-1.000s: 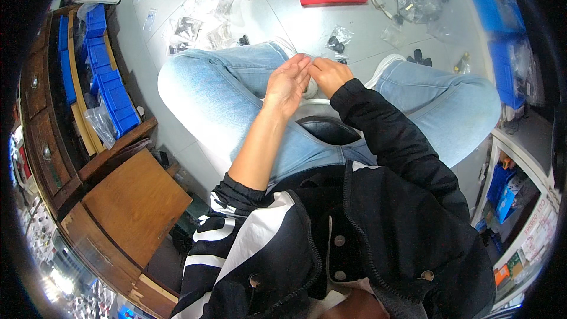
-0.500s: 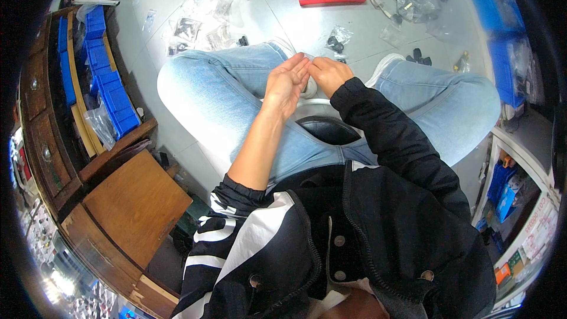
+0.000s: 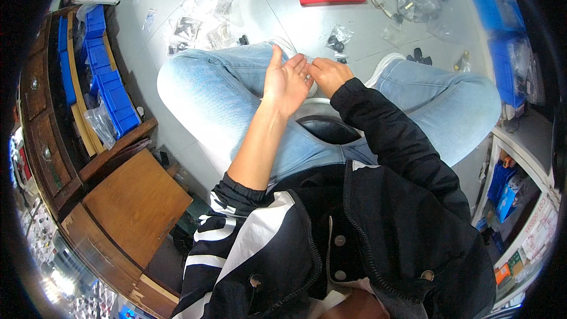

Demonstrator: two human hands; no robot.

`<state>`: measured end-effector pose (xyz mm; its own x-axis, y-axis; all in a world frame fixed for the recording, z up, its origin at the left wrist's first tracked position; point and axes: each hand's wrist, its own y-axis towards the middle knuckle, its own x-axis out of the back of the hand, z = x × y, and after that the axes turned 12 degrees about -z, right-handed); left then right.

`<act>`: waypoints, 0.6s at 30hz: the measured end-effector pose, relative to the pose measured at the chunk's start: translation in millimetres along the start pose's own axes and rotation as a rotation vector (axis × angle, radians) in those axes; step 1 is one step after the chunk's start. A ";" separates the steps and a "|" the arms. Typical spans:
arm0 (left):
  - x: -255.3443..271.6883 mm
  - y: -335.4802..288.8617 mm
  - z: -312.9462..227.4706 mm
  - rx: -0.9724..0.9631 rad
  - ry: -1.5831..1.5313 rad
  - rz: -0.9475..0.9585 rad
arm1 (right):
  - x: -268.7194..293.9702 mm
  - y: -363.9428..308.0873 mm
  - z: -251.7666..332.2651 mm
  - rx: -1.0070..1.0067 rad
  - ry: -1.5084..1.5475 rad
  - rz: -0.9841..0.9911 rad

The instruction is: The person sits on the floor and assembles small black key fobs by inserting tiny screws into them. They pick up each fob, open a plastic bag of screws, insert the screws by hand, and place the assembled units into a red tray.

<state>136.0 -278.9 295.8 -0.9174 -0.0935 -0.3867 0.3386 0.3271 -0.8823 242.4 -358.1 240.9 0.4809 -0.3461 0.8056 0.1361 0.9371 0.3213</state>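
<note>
Above my lap, between my knees, both hands come together. My left hand [image 3: 285, 85] is palm up, thumb spread away and fingers stretched out. Beside its fingertips is my right hand [image 3: 331, 75], its fingers closed in a pinch. What the pinch holds, if anything, is hidden or too small to name. Just beyond the hands on the floor lies a clear plastic bag [image 3: 338, 39] with small black pieces in it.
A red box [image 3: 333, 1] full of black, rounded pieces stands ahead. Clear bags [image 3: 221, 9] with small parts lie on the floor at left, more bags [image 3: 413, 3] at right. Blue bins [image 3: 118, 103] line a wooden cabinet [image 3: 44, 136]; other blue bins [image 3: 507, 71] stand at right.
My left thumb has lifted away from the fingers and the palm has opened wider. My right hand stays almost where it was, still pinched.
</note>
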 end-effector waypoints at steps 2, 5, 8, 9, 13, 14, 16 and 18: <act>-0.5 -2.4 -0.6 -0.001 -0.002 0.019 | 0.2 0.4 -0.3 -0.029 -0.004 0.001; 3.8 -4.6 -3.1 -0.024 0.000 0.059 | 3.1 2.1 -1.3 -0.032 0.023 -0.046; 12.9 -5.5 -7.1 -0.132 0.021 0.077 | 11.3 4.6 -1.5 -0.062 0.040 -0.093; 16.0 -5.3 -8.7 -0.197 0.036 0.037 | 15.4 5.9 -1.4 -0.097 0.089 -0.104; 19.0 -0.3 -16.8 -0.527 0.324 -0.006 | 37.0 15.0 0.4 -0.206 0.256 -0.183; 15.9 1.9 -17.6 -0.615 0.522 -0.047 | 43.7 18.4 0.6 -0.212 0.268 -0.195; 8.6 2.8 -17.7 -0.877 0.919 0.025 | 56.4 26.3 1.8 -0.227 0.286 -0.211; -2.0 1.9 -14.6 -1.099 1.161 0.056 | 66.0 35.4 4.4 -0.238 0.283 -0.211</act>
<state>135.5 -264.4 298.8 -0.7378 0.5065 0.4463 0.5385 0.8403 -0.0634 275.1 -348.0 307.6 0.6349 -0.5369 0.5556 0.4374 0.8425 0.3143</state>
